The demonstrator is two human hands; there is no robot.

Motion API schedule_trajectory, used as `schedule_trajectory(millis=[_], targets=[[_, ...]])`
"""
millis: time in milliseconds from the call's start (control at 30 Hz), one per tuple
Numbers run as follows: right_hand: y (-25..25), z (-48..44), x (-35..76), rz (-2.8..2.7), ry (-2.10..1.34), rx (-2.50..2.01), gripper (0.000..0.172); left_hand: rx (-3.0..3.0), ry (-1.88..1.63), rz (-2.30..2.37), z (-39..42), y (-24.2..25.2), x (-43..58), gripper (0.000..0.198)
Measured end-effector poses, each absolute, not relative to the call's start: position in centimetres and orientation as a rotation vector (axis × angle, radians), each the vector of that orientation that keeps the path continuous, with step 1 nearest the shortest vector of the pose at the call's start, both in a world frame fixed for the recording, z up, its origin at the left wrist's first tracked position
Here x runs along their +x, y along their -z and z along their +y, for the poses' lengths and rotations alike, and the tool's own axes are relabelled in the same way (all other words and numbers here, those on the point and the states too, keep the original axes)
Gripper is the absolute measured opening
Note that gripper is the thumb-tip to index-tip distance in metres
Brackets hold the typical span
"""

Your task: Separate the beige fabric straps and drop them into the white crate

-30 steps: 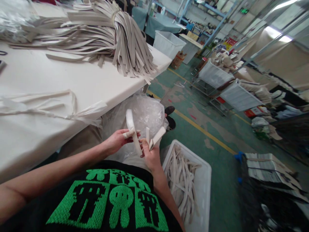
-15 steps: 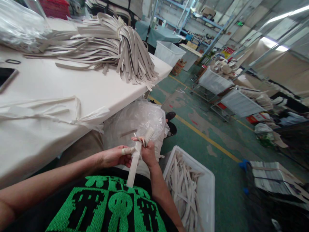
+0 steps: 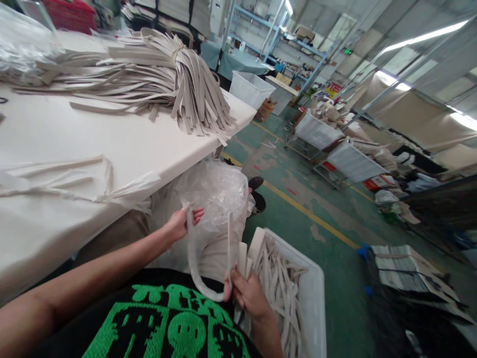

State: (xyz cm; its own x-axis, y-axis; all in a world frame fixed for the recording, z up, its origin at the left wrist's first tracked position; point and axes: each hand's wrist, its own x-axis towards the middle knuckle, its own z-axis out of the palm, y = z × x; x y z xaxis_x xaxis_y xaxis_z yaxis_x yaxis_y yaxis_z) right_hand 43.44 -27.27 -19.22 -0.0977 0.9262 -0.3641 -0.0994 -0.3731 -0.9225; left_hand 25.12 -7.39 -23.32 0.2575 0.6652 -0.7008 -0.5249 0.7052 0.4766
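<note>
The left hand [image 3: 178,223] pinches one end of a pale strip [image 3: 193,258] near the clear plastic bag [image 3: 218,191] in the lap, while the right hand [image 3: 249,297] has its grip closed around the strip's other end together with a few more folded strip ends, low beside the white crate [image 3: 316,293]. Held at both ends like this, the strip sags into a U between the hands, so its whole length hangs free of the lap. The crate stands on the floor just right of the knee, holding loose strips within easy drop of the right hand. On the worktop [image 3: 122,144] a tied bundle of strips [image 3: 179,79] fans over the edge, well apart from both hands.
</note>
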Motion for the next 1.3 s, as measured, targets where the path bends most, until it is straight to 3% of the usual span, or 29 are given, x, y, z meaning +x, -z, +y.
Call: schedule_trajectory(millis=[200,367,633,833,900,1033,1167,1300], targets=[[21.6,-21.3,40.0,-1.058,-1.391,-1.461,0.065,0.836,-0.858,0.851,-11.1,22.2,24.5,0.049],[20.9,-18.2,37.8,-1.133,-1.303,-1.481,0.066,1.176,-0.568,0.667,-13.1,21.0,24.5,0.060],[21.1,-17.9,41.2,-0.996,-1.044,-1.458,0.050,1.448,-0.573,0.732,-10.6,18.4,23.0,0.059],[19.1,-14.3,43.9,-0.889,-1.310,-1.215,0.077,1.697,-0.185,0.505,-9.2,18.3,20.9,0.053],[18.1,-13.2,43.8,-0.958,-1.298,-1.236,0.072,1.748,-0.078,0.483,-9.4,18.8,20.7,0.054],[16.5,-12.8,43.0,-1.084,-1.114,-1.376,0.045,1.666,-0.033,0.550,-10.2,18.9,21.0,0.054],[15.9,-14.1,41.7,-1.214,-1.005,-1.405,0.031,1.454,-0.342,0.596,-10.9,17.8,22.7,0.043],[15.5,-15.7,41.4,-1.256,-0.952,-1.394,0.027,1.482,-0.536,0.632,-11.3,17.7,24.5,0.035]])
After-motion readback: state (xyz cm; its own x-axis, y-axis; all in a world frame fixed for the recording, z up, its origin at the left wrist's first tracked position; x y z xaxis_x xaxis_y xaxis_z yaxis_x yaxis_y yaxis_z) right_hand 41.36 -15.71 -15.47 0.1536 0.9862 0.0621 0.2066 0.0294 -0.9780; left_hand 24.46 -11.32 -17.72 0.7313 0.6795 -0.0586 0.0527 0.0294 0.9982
